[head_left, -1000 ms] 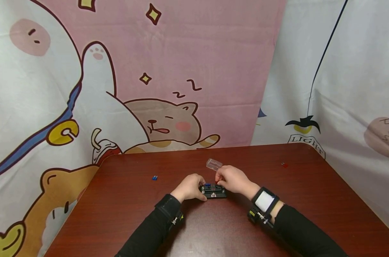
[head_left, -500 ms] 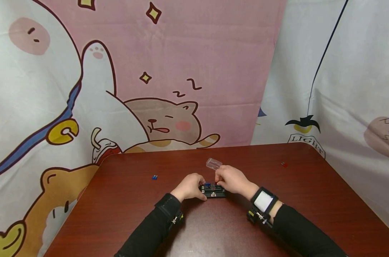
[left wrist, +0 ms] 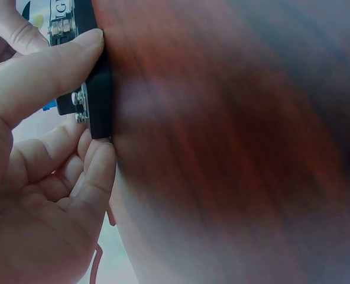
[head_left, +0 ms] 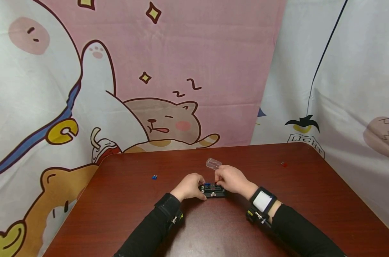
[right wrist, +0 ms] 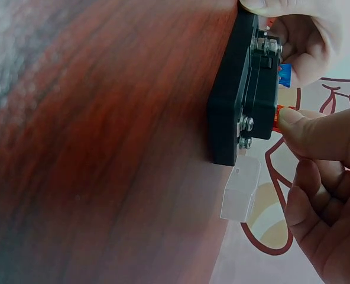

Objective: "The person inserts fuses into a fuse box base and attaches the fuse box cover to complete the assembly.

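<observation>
A black fuse block (head_left: 213, 195) with metal terminal screws lies on the table in front of me. My left hand (head_left: 189, 186) grips its left end, thumb on the near side and fingers around the far side. My right hand (head_left: 234, 179) is at the block's right part. In the right wrist view its thumb and a finger pinch a red blade fuse (right wrist: 276, 118) at the top of the block; how deep the fuse sits is hidden. Beside it, a blue blade fuse (right wrist: 285, 75) stands in the block.
Just beyond the right hand lies a clear plastic cover (head_left: 213, 163). Small blue fuses (head_left: 154, 177) lie to the left, and a small red piece (head_left: 284, 164) lies far to the right. The brown table (head_left: 117, 214) ends at a patterned cloth backdrop (head_left: 233, 71).
</observation>
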Motion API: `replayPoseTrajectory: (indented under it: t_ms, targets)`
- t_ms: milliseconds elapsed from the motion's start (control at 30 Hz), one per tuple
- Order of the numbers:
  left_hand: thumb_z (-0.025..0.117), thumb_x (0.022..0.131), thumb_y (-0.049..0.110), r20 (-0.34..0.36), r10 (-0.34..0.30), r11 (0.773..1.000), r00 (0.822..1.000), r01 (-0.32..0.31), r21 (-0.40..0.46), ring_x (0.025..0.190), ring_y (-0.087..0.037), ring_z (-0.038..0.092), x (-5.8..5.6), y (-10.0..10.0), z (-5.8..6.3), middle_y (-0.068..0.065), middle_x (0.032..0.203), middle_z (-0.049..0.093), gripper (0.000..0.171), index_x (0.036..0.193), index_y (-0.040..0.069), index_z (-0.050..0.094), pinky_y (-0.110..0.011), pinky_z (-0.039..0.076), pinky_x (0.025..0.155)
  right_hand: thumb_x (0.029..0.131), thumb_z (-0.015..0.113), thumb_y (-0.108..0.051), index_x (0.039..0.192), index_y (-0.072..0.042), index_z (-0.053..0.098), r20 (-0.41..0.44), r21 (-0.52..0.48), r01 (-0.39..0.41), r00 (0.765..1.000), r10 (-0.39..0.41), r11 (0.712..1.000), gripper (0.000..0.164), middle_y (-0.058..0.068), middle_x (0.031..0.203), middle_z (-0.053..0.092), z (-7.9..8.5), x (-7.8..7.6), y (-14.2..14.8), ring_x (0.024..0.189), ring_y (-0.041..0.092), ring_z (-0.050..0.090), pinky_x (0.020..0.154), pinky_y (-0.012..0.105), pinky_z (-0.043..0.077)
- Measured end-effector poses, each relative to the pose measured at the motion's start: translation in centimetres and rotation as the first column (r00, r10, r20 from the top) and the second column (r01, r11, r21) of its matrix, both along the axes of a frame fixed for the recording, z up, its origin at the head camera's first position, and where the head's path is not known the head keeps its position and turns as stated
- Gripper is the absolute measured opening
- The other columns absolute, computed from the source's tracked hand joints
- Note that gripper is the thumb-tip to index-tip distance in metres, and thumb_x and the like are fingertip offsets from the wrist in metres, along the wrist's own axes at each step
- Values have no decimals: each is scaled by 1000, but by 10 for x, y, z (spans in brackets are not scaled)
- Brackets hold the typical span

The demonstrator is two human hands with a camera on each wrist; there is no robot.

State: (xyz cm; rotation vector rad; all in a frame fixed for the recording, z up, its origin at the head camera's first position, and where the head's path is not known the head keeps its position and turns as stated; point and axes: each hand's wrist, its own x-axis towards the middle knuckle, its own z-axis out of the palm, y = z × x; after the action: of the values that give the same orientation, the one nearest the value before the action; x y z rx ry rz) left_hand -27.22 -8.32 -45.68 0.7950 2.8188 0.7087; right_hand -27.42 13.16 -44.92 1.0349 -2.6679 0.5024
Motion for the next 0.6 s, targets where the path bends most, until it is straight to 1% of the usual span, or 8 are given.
replayPoseTrajectory:
  t_ms: [300,467,600]
  targets:
    - [95,62,23,5,5,1000,1000,-5,7,79,-13,55,0,0,-1,1,86,60,42,93,7,70,-32,47,76,77,83,-9,73,-22,64,-19,7,25,1000,-25,1000,24,-10,77,56,-1,0,-1,71,8,54,64,28,48]
    - [94,62,23,6,3,1000,1000,-3,10,79,-13,55,-1,-1,-2,2,86,60,42,93,7,70,-32,47,76,78,83,-8,73,-22,65,-14,10,34,999,-34,999,23,-10,77,57,-1,2,-2,71,8,54,64,29,48]
    - [94,63,23,5,5,1000,1000,-5,8,79,-13,55,-1,-1,-2,2,86,60,43,94,7,70,-32,47,76,77,83,-9,73,-21,64,-29,16,34,999,-33,999,23,-9,77,57,0,4,-2,71,9,55,64,29,48]
